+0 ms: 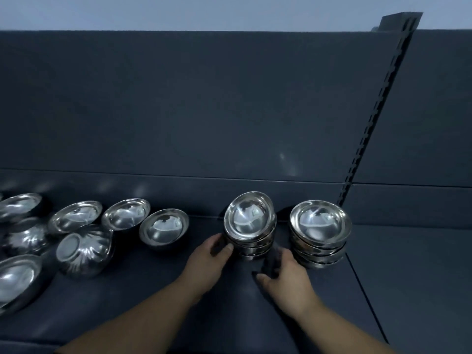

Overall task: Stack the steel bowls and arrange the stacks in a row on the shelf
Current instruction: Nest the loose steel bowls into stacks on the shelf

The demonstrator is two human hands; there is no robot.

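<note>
A stack of steel bowls stands on the dark shelf, its top bowl tilted. The left hand grips its left side, fingers curled against the lower bowls. The right hand is blurred just beside its base; its grip cannot be told. A second stack stands close right, near the shelf's seam. Loose bowls lie left, with bare shelf between and in front.

The left hand grips a tilted bowl stack; the right hand sits just beside it, near another stack on the shelf.
</note>
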